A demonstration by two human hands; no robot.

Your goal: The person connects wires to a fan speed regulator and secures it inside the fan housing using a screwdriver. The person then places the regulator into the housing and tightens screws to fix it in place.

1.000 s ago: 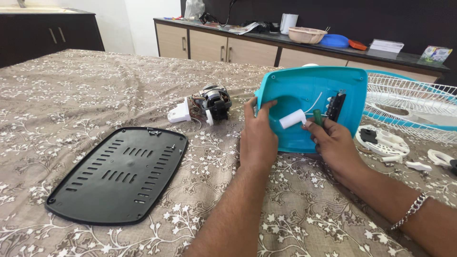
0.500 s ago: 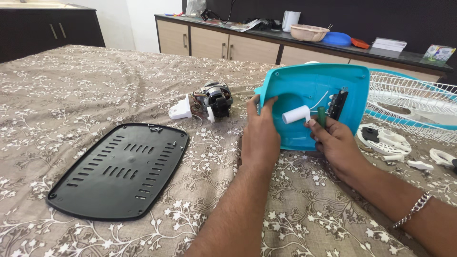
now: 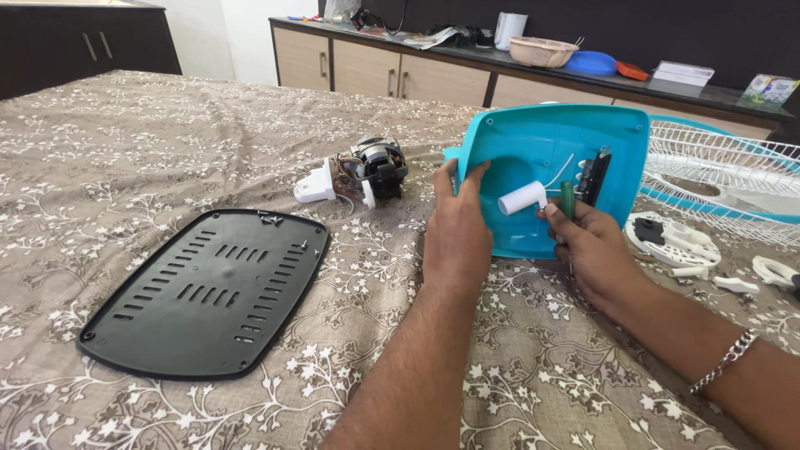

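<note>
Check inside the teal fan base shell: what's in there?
Inside the teal shell: a white cylinder, thin white wires and a black switch block. The right hand holds a green-handled tool there; its tip and the shell's lower interior are hidden.

Housing (image 3: 542, 150): smooth turquoise plastic. Cover (image 3: 204, 292): matt black plastic. Cloth (image 3: 125, 158): printed fabric. Guard (image 3: 725, 167): white wire. Bracelet (image 3: 727, 360): shiny metal.

Turquoise fan base (image 3: 542, 150) sits slightly more upright than a second ago. Right hand (image 3: 593, 250) shifts its green-handled screwdriver (image 3: 567, 198) closer beside the white cylinder (image 3: 523, 200). Left hand (image 3: 457, 233) grips the edge higher.
</note>
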